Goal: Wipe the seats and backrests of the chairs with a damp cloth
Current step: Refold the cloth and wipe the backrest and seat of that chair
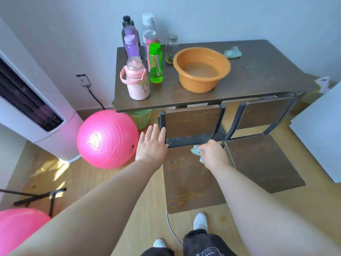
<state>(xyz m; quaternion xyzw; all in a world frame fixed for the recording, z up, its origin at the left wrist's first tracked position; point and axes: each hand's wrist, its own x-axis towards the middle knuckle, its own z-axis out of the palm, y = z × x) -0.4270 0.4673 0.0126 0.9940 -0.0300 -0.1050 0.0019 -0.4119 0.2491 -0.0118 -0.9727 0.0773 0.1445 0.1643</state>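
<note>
Two brown wooden chairs stand side by side under the table's front edge. The left chair has a seat (190, 183) with wet streaks and a backrest (192, 121). My right hand (214, 154) grips a crumpled teal cloth (197, 151) at the back of that seat, below the backrest. My left hand (152, 143) is open with straight fingers, its fingertips at the left post of the backrest. The right chair's seat (262, 161) and backrest (265, 113) are untouched by either hand.
On the dark table (258, 78) stand an orange basin (202, 69) with water, several bottles (137, 81) and a second teal cloth (232, 52). A pink ball (108, 138) and a green bin (141, 118) lie left of the chairs. A white panel (321, 133) is at right.
</note>
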